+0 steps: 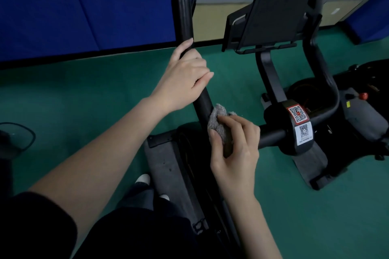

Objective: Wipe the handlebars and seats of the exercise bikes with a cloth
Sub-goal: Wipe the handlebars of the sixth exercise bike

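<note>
The black handlebar (182,17) of an exercise bike curves from an upright left arm down to a centre clamp with QR stickers (300,124). My left hand (183,78) is wrapped around the left arm at mid-height. My right hand (235,145) presses a bunched grey cloth (219,126) against the bar at its lower bend, just below my left hand. The right arm of the handlebar (322,65) rises behind the clamp. No seat is in view.
A dark console screen (273,10) stands on a stem above the clamp. The bike's base (168,164) and my shoes lie on green floor. Blue padded panels (84,6) line the wall behind. A black fan-like object (14,139) sits at far left.
</note>
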Tool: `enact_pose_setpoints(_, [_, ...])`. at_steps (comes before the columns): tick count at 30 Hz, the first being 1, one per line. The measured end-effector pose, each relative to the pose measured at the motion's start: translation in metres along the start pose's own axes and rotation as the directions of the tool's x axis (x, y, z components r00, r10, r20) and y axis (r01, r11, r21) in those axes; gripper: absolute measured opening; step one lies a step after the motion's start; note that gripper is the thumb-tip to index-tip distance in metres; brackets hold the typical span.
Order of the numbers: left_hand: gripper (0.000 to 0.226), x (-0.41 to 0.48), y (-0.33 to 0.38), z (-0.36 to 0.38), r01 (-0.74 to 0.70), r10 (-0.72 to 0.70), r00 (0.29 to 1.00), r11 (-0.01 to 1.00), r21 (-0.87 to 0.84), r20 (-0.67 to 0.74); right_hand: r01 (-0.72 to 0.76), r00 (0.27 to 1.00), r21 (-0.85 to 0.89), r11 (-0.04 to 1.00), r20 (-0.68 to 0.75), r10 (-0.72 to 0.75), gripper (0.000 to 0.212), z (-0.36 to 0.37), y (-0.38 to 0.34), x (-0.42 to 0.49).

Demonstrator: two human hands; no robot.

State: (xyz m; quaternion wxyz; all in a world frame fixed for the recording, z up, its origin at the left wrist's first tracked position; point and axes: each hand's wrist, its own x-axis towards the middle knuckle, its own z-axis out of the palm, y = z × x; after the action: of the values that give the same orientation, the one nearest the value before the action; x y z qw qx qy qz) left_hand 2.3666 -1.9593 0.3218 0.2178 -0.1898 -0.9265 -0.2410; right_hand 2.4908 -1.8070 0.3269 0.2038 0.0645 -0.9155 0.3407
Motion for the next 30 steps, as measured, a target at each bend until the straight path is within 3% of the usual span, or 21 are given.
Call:
enact_pose_setpoints(8, [0.044,0.0,-0.001,0.0,-0.009,0.009,1.0,1.0,0.002,0.0,0.084,0.995,-0.052,0.995,0.063,-0.081,0.023,0.002,-0.006,0.018])
enact_pose_setpoints(15, [0.042,0.0,-0.002,0.001,-0.012,0.012,1.0,1.0,0.015,0.015,0.176,0.984,-0.119,0.977,0.01,-0.176,0.021,0.004,-0.011,0.013])
enact_pose_setpoints(17, [0.042,0.0,-0.002,0.001,-0.012,0.011,1.0,1.0,0.022,0.017,0.127,0.992,-0.146,0.981,0.041,-0.122,0.02,0.008,-0.016,0.023])
enact_pose_setpoints(20, [0.042,0.001,-0.003,0.001,-0.022,0.022,1.0,1.0,0.022,0.018,-0.044,0.985,-0.165,0.985,0.155,0.071,0.016,0.0,-0.011,0.035])
enact_pose_setpoints(25, [0.041,0.0,-0.002,0.002,-0.025,0.025,1.0,1.0,0.001,-0.018,-0.261,0.853,-0.106,0.959,0.439,0.281,0.02,-0.013,-0.003,0.066])
enact_pose_setpoints(30, [0.043,0.0,-0.003,0.001,-0.032,0.032,0.999,0.999,0.005,-0.005,-0.358,0.572,-0.11,0.927,0.759,0.311,0.035,-0.015,0.014,0.094])
